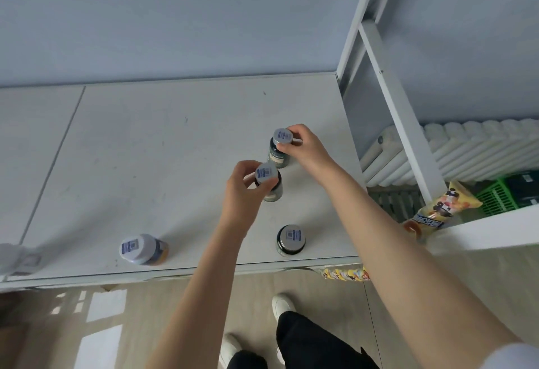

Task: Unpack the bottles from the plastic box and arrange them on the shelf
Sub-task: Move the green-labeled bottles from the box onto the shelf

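Shelf of flat white board (175,150), running back to the pale wall, bounded on the right by a white metal ladder frame (393,100). Right hand (303,150), fingers curled round the grey cap of a dark green bottle (275,157), near the right edge. Left hand (243,193), fingers gripping the cap of a second dark bottle (277,190), just in front of the first. Squat green bottle (290,240) and orange white-capped bottle (144,249) upright by the front edge, well apart.
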